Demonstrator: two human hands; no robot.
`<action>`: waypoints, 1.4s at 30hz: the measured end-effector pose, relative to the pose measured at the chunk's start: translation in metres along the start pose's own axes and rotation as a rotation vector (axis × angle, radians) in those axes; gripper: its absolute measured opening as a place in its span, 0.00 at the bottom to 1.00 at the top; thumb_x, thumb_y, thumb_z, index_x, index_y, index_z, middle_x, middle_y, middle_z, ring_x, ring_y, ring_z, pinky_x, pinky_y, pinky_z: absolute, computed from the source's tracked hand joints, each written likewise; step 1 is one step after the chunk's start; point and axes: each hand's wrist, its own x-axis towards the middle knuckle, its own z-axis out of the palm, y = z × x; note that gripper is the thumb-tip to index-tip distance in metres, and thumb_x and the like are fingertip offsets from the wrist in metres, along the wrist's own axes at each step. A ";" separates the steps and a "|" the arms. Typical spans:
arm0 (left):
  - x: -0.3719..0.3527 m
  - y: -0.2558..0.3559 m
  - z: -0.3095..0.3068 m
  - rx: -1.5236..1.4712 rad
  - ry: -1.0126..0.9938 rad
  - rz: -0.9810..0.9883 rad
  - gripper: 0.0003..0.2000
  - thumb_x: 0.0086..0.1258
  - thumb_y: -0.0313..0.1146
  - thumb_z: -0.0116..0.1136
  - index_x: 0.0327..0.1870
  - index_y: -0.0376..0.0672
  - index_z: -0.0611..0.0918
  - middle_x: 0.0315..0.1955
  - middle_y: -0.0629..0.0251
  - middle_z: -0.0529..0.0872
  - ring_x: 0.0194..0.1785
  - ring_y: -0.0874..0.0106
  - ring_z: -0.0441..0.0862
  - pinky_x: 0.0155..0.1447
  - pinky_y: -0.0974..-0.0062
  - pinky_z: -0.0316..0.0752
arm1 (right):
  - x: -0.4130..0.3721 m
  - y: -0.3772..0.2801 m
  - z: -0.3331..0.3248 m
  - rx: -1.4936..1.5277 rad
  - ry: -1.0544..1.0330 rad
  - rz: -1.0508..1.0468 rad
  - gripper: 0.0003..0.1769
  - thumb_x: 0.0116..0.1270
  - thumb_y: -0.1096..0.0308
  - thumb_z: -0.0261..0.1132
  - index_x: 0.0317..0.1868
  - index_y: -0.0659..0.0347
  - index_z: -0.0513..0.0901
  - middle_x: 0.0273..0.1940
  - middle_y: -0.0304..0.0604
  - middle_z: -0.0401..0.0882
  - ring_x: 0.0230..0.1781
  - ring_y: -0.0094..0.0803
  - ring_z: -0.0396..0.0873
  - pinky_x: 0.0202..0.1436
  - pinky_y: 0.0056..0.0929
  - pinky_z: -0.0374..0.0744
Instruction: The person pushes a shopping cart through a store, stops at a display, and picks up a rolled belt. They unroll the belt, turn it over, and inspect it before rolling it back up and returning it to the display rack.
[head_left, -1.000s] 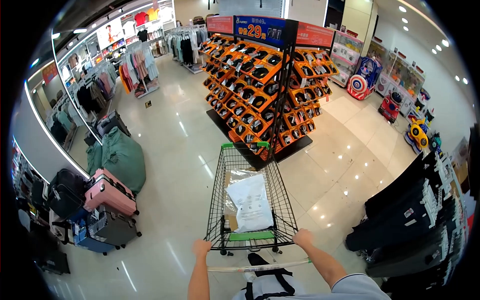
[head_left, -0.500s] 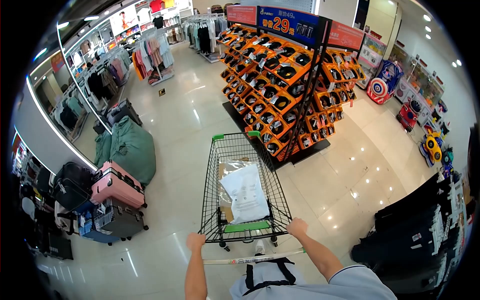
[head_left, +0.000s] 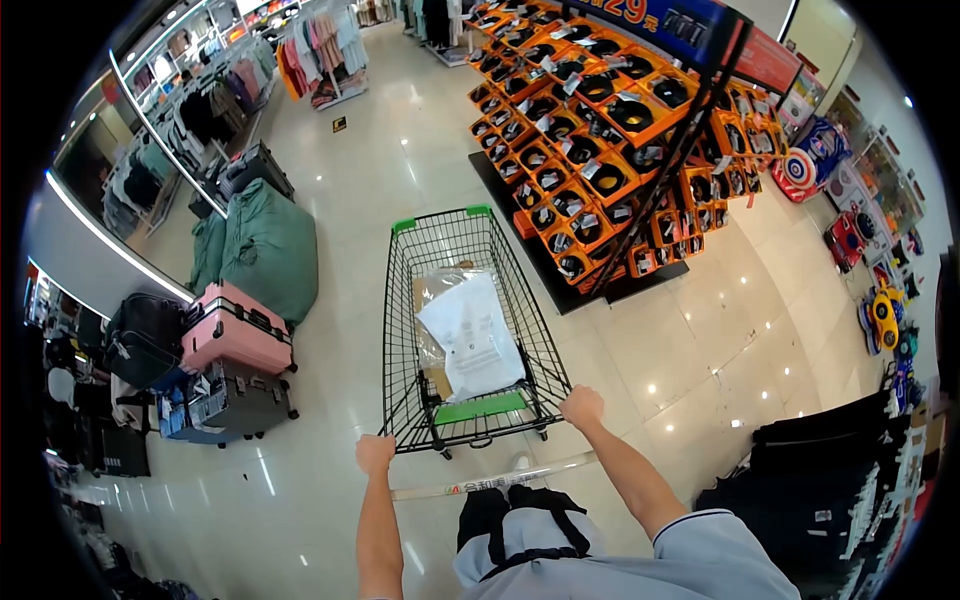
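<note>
A black wire shopping cart [head_left: 478,410] with green corners stands in front of me. My left hand [head_left: 376,453] is closed around its near left corner, and my right hand [head_left: 582,406] grips the near right corner. Between my body and the basket runs a pale handle bar [head_left: 480,489] with printed lettering; neither hand is on its middle. Inside the cart lies a white plastic package [head_left: 475,340], on top of something brown in clear plastic wrap [head_left: 431,362]. The underside of that wrapped item is hidden.
Ahead on the right rises an orange shelf display [head_left: 608,180] of boxed black goods. Green sacks [head_left: 270,250], a pink suitcase [head_left: 235,335] and a grey suitcase [head_left: 240,405] line the left. Dark garments [head_left: 790,480] hang at right. Tiled floor [head_left: 350,250] stretches forward between them.
The view has tilted down and moved slightly forward. The display now looks closer and further right, while the cart and my hands sit further left and higher in view. Both grips remain.
</note>
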 end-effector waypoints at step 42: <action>0.429 0.238 -0.100 0.102 -0.068 0.070 0.15 0.57 0.41 0.62 0.31 0.36 0.88 0.33 0.52 0.90 0.37 0.57 0.89 0.43 0.64 0.83 | 0.335 -0.335 -0.097 -0.012 0.073 0.027 0.14 0.57 0.61 0.67 0.38 0.61 0.89 0.42 0.54 0.88 0.46 0.47 0.87 0.49 0.39 0.84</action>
